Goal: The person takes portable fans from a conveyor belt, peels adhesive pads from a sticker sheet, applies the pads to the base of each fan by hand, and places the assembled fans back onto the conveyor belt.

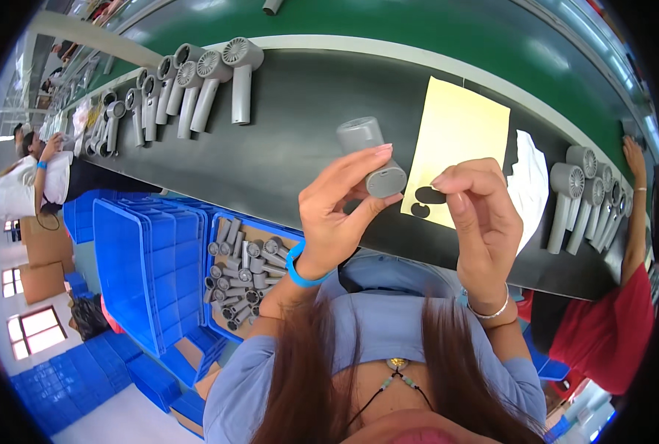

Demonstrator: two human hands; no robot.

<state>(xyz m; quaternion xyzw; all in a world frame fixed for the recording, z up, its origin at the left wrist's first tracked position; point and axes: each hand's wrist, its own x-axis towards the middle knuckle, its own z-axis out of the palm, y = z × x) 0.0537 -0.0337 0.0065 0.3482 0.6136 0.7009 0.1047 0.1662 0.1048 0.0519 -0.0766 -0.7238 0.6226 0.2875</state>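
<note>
My left hand is closed around a grey handheld fan, its round handle end turned toward me and its wider head pointing away over the dark table. Close by on the right, my right hand is pinched, thumb against forefinger. At those fingertips shows a black oval piece, thin like a sticker. A smaller black rounded piece appears just below it, over the lower edge of a yellow sheet. Whether that smaller piece lies on the sheet cannot be made out.
Grey handheld fans stand in rows at the left, with more fans at the right. Crumpled white paper lies beside the sheet. A blue crate full of fan parts sits below the table. Co-workers are at both sides.
</note>
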